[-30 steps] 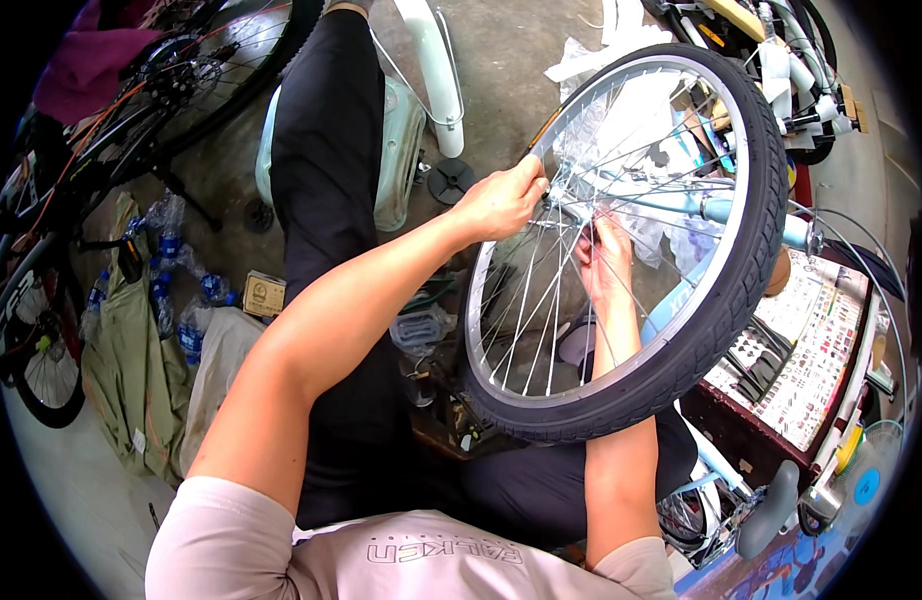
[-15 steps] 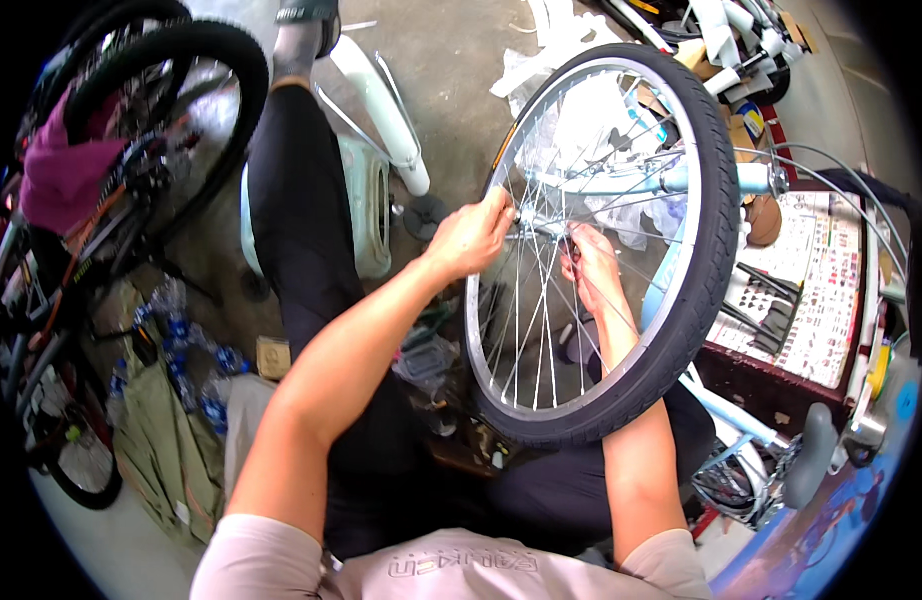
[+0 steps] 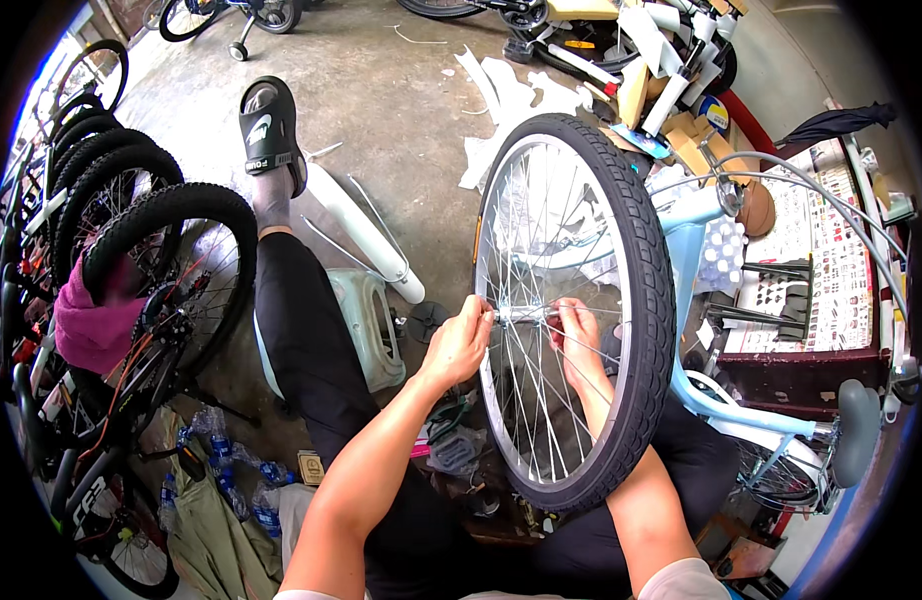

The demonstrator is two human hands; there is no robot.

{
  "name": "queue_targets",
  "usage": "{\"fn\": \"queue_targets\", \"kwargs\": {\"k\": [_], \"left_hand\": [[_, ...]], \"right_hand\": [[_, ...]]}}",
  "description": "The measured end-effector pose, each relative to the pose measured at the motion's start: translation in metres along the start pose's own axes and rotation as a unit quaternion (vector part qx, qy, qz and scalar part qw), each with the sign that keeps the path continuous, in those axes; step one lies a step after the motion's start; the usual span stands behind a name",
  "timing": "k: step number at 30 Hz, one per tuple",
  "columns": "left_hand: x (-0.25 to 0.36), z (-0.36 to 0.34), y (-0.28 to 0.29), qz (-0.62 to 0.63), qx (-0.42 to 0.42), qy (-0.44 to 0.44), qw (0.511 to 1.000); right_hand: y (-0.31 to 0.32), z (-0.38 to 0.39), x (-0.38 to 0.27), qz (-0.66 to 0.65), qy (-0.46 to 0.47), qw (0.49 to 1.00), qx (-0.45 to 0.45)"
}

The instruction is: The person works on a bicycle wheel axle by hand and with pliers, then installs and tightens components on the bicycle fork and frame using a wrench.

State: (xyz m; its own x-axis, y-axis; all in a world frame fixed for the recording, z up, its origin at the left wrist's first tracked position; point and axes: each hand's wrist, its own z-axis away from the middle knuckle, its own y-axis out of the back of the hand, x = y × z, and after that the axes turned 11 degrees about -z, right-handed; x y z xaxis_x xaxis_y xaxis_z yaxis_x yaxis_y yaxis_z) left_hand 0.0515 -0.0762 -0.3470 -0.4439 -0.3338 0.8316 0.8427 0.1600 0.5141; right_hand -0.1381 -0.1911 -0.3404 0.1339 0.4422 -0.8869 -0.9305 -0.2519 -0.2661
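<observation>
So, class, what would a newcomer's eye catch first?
Probably the bicycle wheel right of centre, with the left hand and right hand at either end of its hub. After that, the bright pink cloth among the bikes at left, and the pale blue frame at right.

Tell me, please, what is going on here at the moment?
A person is holding a bicycle wheel, tyre fitted, roughly upright in front of them. The fingers of the left hand pinch the left end of the wheel hub. The right hand, seen through the spokes, is at the hub's other end; its exact grip is partly hidden. A light-blue bicycle is just to the right.
</observation>
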Motion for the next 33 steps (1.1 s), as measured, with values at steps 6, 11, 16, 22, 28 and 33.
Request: {"fn": "queue_targets", "kwargs": {"k": [6,11,16,22,28,33], "left_hand": [[0.014,0.000,0.012,-0.032,-0.034,0.020,0.999],[0.021,0.004,0.017,-0.092,0.027,-0.045,0.994],[0.032,0.012,0.026,-0.124,0.043,-0.067,0.989],[0.041,0.017,0.023,-0.097,0.134,-0.049,0.985],[0.017,0.001,0.024,-0.104,0.160,-0.092,0.977],[0.021,-0.010,0.018,-0.060,0.173,-0.053,0.982]], "right_hand": [[0.030,0.007,-0.029,-0.324,-0.029,0.943,0.075],[-0.031,0.053,-0.158,-0.068,0.008,0.983,0.171],[-0.081,0.081,-0.245,0.101,0.153,0.982,-0.041],[-0.090,0.075,-0.235,0.365,0.312,0.877,0.006],[-0.102,0.084,-0.229,0.314,0.282,0.905,-0.048],[-0.093,0.080,-0.233,0.318,0.292,0.901,-0.051]]}}
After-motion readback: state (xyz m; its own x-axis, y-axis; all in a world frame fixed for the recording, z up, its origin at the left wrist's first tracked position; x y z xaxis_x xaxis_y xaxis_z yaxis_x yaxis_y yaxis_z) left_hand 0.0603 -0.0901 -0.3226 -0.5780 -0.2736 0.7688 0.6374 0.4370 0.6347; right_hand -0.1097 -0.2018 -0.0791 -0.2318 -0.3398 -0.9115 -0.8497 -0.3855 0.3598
